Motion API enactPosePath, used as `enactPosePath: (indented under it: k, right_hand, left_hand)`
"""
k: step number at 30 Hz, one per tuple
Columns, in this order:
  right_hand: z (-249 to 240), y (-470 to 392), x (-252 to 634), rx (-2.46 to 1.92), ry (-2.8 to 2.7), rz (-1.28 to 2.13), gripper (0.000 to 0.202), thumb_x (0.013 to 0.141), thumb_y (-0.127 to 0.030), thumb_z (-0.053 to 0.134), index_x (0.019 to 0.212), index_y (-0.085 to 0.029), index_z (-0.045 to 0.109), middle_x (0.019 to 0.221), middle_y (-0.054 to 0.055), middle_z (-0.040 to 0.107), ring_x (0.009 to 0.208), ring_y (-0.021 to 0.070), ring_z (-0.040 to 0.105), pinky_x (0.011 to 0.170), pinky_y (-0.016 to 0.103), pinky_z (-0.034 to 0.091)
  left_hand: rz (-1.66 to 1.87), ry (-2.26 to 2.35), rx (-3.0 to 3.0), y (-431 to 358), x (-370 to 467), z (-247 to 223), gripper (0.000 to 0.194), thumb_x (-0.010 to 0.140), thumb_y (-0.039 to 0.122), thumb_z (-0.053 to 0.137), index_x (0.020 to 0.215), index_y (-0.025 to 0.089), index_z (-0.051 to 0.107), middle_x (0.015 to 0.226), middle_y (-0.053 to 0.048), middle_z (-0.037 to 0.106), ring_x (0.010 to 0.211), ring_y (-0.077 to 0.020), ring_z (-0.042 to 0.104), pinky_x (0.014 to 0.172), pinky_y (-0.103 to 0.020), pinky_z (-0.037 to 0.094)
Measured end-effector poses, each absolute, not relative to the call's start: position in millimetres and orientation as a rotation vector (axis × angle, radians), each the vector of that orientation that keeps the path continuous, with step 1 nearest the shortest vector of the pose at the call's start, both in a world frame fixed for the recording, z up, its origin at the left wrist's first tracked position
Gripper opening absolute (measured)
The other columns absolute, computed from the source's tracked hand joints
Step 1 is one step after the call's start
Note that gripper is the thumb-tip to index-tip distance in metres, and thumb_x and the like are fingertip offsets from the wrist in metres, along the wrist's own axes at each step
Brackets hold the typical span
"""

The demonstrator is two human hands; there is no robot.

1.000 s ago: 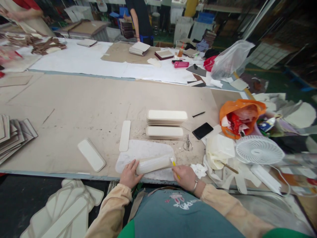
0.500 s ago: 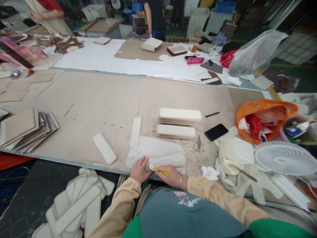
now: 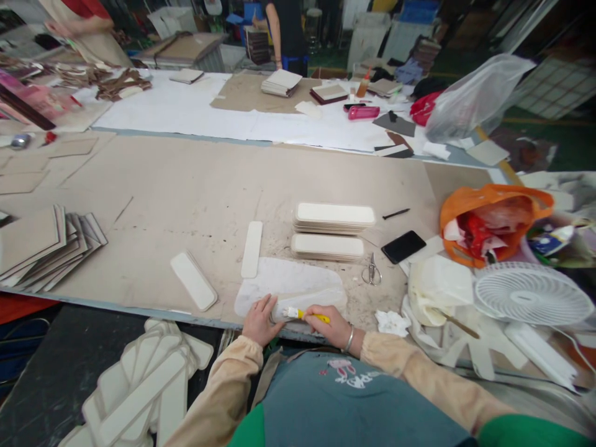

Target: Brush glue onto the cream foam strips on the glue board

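My right hand [image 3: 329,324] is closed around the yellow handle of a brush [image 3: 307,315] with pale bristles, which point left onto a long pale strip [image 3: 321,302]. This strip lies on a whitish sheet [image 3: 288,275] at the table's near edge. My left hand [image 3: 262,321] rests on the strip's left end, fingers laid out flat and thumb apart, holding nothing. Just beyond the sheet are two stacks of rounded cream strips, a far stack [image 3: 334,215] and a near stack [image 3: 327,246]. A single strip [image 3: 252,249] touches the sheet's upper left edge.
To the left lie a small strip pile [image 3: 194,280] and a stack of boards [image 3: 44,245]. Loose strips [image 3: 144,391] heap below the table edge. Scissors [image 3: 372,271], a phone [image 3: 403,247], crumpled tissue [image 3: 392,323], an orange bag [image 3: 493,217] and a white fan [image 3: 533,295] sit rightward. Two people stand beyond.
My right hand and the brush have moved right along the strip, away from my left hand. The left hand stays on the strip's left end. The view has shifted slightly.
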State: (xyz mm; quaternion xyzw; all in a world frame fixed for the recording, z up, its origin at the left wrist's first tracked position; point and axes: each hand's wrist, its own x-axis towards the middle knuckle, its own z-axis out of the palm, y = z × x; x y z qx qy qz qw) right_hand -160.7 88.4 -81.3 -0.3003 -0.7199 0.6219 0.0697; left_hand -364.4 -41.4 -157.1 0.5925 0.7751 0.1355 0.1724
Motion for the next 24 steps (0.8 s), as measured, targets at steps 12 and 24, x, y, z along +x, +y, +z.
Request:
enactPosePath:
  k: [12, 24]
  right_hand:
    - [-94, 89, -170, -0.982, -2.04, 1.919, 0.021, 0.084, -0.032, 0.047, 0.08, -0.018, 0.063, 0.056, -0.003, 0.058, 0.053, 0.0094, 0.052, 0.056, 0.02, 0.042]
    - [-114, 91, -160, -1.134, -1.733, 2.057, 0.017, 0.081, -0.029, 0.05, 0.082, -0.018, 0.063, 0.054, -0.004, 0.055, 0.051, 0.0083, 0.052, 0.052, 0.019, 0.045]
  left_hand:
    - [0.408, 2.205, 1.637, -40, -363, -156, 0.071, 0.062, 0.037, 0.068, 0.127, 0.02, 0.043, 0.129, -0.011, 0.047, 0.114, -0.0273, 0.045, 0.096, -0.043, 0.039]
    - [0.366, 2.18, 1.69, -39, -368, -164, 0.066, 0.066, 0.041, 0.064, 0.126, 0.021, 0.044, 0.129, -0.01, 0.047, 0.113, -0.0275, 0.046, 0.097, -0.043, 0.038]
